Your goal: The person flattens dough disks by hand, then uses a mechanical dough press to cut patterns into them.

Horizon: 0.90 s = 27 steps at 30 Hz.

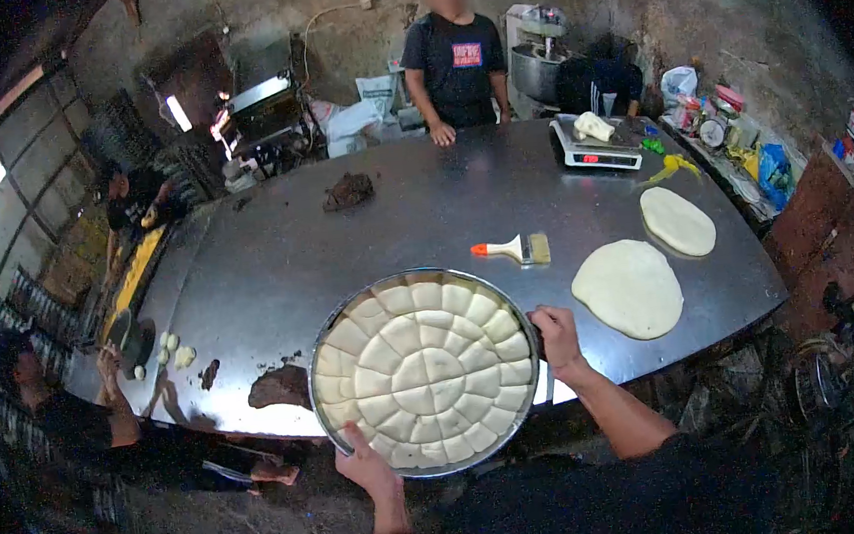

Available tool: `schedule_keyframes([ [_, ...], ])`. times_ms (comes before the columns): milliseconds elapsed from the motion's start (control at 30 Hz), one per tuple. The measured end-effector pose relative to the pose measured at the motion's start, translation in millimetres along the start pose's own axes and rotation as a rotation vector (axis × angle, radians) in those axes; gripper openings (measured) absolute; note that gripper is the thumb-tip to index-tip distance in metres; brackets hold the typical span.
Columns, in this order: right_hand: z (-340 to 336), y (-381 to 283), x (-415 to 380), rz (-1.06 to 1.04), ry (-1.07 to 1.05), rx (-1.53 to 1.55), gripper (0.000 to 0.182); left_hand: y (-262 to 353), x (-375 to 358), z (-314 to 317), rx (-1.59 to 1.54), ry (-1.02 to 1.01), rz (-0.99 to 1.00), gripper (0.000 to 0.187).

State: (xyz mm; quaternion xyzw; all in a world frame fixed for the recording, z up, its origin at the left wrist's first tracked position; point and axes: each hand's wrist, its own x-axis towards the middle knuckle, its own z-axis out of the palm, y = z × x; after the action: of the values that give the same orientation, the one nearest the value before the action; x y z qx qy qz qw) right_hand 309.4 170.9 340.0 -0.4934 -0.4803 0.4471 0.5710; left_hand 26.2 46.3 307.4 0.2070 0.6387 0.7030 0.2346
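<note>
A large round metal pan (538, 379) is filled with pale dough cut into rings of pieces. It is held at the table's near edge. My left hand (369, 464) grips the pan's lower left rim, thumb over the edge. At the pan's upper right rim, my right hand (559, 339) is closed round the side. Two flat dough sheets lie on the table to the right, a large one (628, 289) and a smaller one (678, 221). Beyond the pan rests a brush (514, 249) with a white and orange handle.
On the dark table (422, 197) are a scale (596, 145) bearing dough, a dark brown lump (348, 191), a brown mass (279, 387) left of the pan and small dough balls (184, 356). A person (456, 59) stands across; other people are at the left.
</note>
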Motion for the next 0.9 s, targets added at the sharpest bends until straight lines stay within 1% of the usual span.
schedule_keyframes([
  [33,1.2,2.6,-2.7,0.066,0.008,0.018,0.028,3.6,-2.4,-0.1,-0.093,-0.005,-0.027,0.045],
  [67,1.6,6.6,-3.9,0.12,0.007,0.039,0.03,3.8,-4.4,-0.4,-0.08,0.014,-0.057,0.045],
  [133,3.5,24.8,-4.5,0.04,0.031,-0.076,0.031,-9.4,0.2,-1.5,0.08,0.092,-0.061,0.046],
  [167,12.3,19.4,-10.4,0.08,0.048,-0.052,0.032,-21.4,6.4,-5.7,0.08,0.108,-0.213,0.042],
  [200,8.4,27.1,-10.9,0.117,0.04,-0.073,0.031,-32.0,7.0,-14.6,0.11,0.119,-0.243,0.042],
  [233,6.4,33.7,-13.4,0.12,0.042,-0.104,0.03,-50.2,7.9,-25.0,0.207,0.09,-0.28,0.04],
  [267,9.1,41.8,-11.5,0.098,0.042,-0.113,0.03,-35.0,15.0,-15.9,0.289,0.063,-0.288,0.038],
  [300,12.4,45.1,-8.2,0.089,0.034,-0.085,0.03,-13.4,2.6,4.7,0.125,0.254,-0.365,0.04],
  [333,13.3,47.6,-8.9,0.144,0.034,-0.039,0.029,-8.2,3.5,3.2,0.128,0.265,-0.338,0.04],
  [400,9.6,47.9,-10.6,0.227,0.022,0.057,0.029,5.2,2.1,-0.1,0.247,0.065,-0.213,0.04],
  [433,6.3,65.9,-6.0,0.184,-0.005,0.113,0.029,-5.0,5.2,-3.5,0.3,0.066,-0.097,0.039],
  [467,7.3,63.7,-2.9,0.123,-0.021,0.126,0.029,-6.8,5.6,-4.1,0.269,0.084,-0.037,0.039],
  [533,12.0,53.0,2.6,-0.039,-0.024,0.16,0.029,-11.5,2.6,-7.4,0.147,0.102,0.062,0.039],
  [567,11.3,43.2,6.7,-0.08,-0.035,0.172,0.029,-8.6,-0.5,-8.1,0.015,0.075,0.11,0.042],
  [600,9.7,36.5,6.8,-0.107,-0.065,0.224,0.028,-7.7,-4.6,-10.8,0.006,0.085,0.105,0.042],
  [633,11.0,34.4,8.3,-0.123,-0.091,0.266,0.027,-8.1,-2.3,-9.4,-0.018,0.139,0.126,0.043],
  [667,11.2,31.1,12.2,-0.067,-0.088,0.22,0.027,-5.6,1.0,-1.9,-0.006,0.19,0.1,0.044],
  [700,15.4,23.2,16.7,-0.08,-0.086,0.194,0.027,0.0,3.8,0.5,-0.136,0.074,0.108,0.048],
  [733,19.6,16.1,25.8,-0.109,-0.087,0.167,0.028,1.8,10.2,9.5,-0.146,0.07,0.075,0.048],
  [800,22.5,16.4,25.6,-0.058,-0.083,0.153,0.029,-8.4,9.2,10.6,0.003,0.224,0.025,0.048],
  [833,22.7,22.1,26.2,-0.081,-0.079,0.031,0.029,-17.3,10.6,8.6,-0.027,0.173,-0.026,0.06],
  [867,23.2,23.3,28.0,-0.112,-0.074,-0.087,0.029,-26.8,12.6,6.5,-0.014,0.176,-0.054,0.06],
  [900,23.8,20.1,28.4,-0.053,-0.115,-0.056,0.029,-35.5,12.6,2.8,-0.099,0.141,-0.121,0.059],
])
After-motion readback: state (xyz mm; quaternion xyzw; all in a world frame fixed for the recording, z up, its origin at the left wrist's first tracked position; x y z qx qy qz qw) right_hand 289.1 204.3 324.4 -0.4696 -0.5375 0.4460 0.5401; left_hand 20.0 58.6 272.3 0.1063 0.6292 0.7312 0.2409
